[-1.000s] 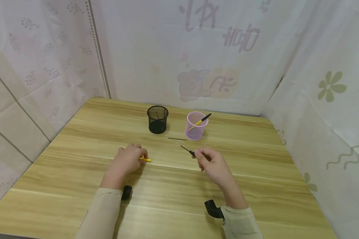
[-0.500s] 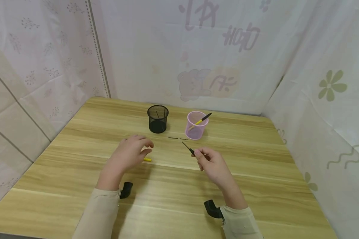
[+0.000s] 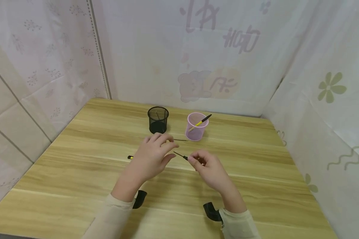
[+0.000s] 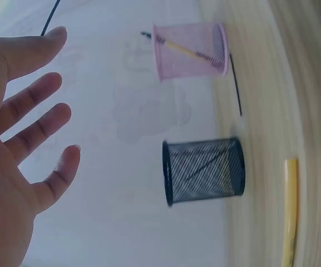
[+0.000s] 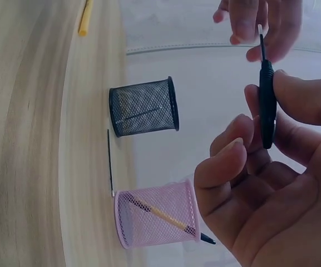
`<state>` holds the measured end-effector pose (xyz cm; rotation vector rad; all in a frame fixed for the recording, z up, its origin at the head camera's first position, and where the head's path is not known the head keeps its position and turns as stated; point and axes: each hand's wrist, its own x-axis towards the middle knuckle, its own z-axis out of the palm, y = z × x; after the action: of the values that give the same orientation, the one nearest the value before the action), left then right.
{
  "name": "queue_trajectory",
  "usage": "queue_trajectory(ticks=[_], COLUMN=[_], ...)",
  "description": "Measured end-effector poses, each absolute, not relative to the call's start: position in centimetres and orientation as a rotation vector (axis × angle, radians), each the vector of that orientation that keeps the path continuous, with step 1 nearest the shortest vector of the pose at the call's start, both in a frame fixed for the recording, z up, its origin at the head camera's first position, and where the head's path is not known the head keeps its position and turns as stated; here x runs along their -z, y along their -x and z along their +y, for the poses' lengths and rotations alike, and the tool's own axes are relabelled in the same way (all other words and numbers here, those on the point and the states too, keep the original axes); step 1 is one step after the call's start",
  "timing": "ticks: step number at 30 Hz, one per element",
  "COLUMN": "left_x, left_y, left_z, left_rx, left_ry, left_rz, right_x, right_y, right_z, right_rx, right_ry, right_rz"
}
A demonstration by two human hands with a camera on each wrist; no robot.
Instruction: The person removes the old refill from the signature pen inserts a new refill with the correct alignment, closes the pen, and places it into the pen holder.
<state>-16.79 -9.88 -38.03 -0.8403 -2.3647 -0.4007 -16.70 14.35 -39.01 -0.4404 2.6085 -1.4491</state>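
I record: right hand (image 3: 211, 171) pinching a ribbed, tapered black tool (image 5: 267, 105); left hand (image 3: 151, 157), fingers parted, beside its slender shaft (image 5: 263, 49).

Wood-grain tabletop (image 3: 266, 166), paler streaks running crosswise, soft sheen toward the front. Pale cloth hangings (image 3: 137, 49) on 3 sides: rear with faint lettering (image 3: 242, 38) and bear print (image 3: 191, 87); left with small sprigs (image 3: 32, 25); right with olive flowers (image 3: 332, 87), wavy lines (image 3: 341, 158). Light diffuse.

Free tabletop (image 3: 242, 146) right of the pink cup (image 3: 196, 133); left hand (image 3: 151, 156) before the black cup (image 3: 158, 126)
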Motion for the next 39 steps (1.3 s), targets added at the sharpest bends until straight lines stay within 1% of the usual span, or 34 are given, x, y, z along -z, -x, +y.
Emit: queue_trajectory(ticks=[7, 14, 19, 27, 39], left_x=[38.8, 39.1, 39.1, 39.3, 38.7], left_y=[16.5, 16.5, 16.2, 16.4, 16.6], left_z=[-8.9, -8.6, -8.7, -9.5, -11.9], left_rx=[0.327, 0.325, 0.333, 0.329, 0.416], left_ry=[0.882, 0.890, 0.904, 0.897, 0.823], left_rz=[-2.376, -2.391, -2.393, -2.386, -2.402], right_x=[39.1, 39.1, 39.1, 39.3, 39.1], right_y=[16.4, 16.3, 16.3, 16.2, 16.4], right_z=[14.1, 13.9, 13.9, 14.2, 15.0], right_rx=[1.407, 1.365, 1.367, 1.383, 1.387], right_ry=[0.481, 0.568, 0.568, 0.548, 0.508], right_rz=[2.616, 2.607, 2.612, 2.601, 2.605])
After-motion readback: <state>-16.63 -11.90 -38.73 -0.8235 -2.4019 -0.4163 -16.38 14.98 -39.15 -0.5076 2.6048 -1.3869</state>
